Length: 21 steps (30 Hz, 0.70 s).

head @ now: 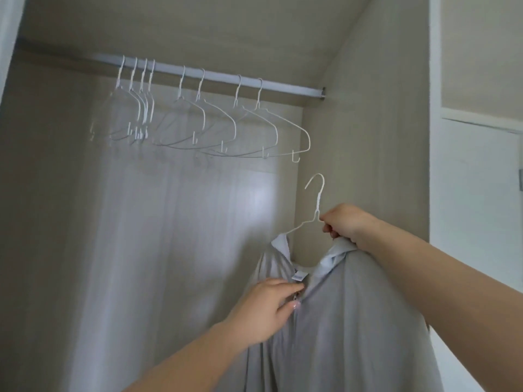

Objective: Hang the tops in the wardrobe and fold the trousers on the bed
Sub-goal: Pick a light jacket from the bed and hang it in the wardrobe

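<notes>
Inside of a beige wood-grain wardrobe (368, 123), seen from below, pale light falling on its back panel. Low and right of centre, one light grey fabric top (339, 321) on one thin white wire hanger (314, 213), held up in the air below the rail, not yet hooked. Garment hanging lengthwise straight down, collar uppermost; hanger hook upright, its open curl turned left. Right hand (345, 224) closed in a pinch on the hanger's shoulder wire and the collar edge beneath it. Left hand (266, 309) lower down, fingers closed narrowly on a small metal zip pull at the top's front opening. Above and left, one white horizontal rail (283, 85) carrying eight bare white wire hangers (249, 128): four bunched at the left, four spaced toward the right. At far right, a white panelled door (475, 193).
</notes>
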### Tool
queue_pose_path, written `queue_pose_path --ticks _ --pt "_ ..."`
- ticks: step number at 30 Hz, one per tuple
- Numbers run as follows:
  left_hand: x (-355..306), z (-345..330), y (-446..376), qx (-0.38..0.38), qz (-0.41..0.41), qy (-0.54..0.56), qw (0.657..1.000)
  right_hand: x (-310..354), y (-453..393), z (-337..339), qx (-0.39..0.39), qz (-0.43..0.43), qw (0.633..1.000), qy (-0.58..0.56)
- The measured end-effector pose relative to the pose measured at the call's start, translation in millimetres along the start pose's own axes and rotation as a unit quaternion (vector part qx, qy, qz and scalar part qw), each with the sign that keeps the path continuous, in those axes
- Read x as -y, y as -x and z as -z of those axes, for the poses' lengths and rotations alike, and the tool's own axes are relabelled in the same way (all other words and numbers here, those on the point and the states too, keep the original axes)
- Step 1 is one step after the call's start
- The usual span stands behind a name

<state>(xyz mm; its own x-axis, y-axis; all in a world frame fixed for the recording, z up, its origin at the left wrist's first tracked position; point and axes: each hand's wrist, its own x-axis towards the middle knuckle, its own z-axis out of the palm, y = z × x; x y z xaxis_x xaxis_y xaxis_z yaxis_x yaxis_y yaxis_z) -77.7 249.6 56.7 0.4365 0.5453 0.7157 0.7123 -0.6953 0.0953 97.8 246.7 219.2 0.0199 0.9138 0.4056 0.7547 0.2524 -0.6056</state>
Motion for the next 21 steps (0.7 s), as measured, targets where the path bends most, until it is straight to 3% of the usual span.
queue_pose_path --ticks 7,15,21 --pt "-2 29 -63 -0.082 0.104 0.134 0.982 22 -25 20 -0.039 0.012 0.998 -0.046" --pt "3 94 -154 -0.165 0.075 0.109 0.977 40 -78 47 -0.108 0.056 0.991 -0.063" --pt "23 96 -199 -0.164 0.078 0.116 0.976 58 -132 58 -0.156 0.079 0.978 -0.118"
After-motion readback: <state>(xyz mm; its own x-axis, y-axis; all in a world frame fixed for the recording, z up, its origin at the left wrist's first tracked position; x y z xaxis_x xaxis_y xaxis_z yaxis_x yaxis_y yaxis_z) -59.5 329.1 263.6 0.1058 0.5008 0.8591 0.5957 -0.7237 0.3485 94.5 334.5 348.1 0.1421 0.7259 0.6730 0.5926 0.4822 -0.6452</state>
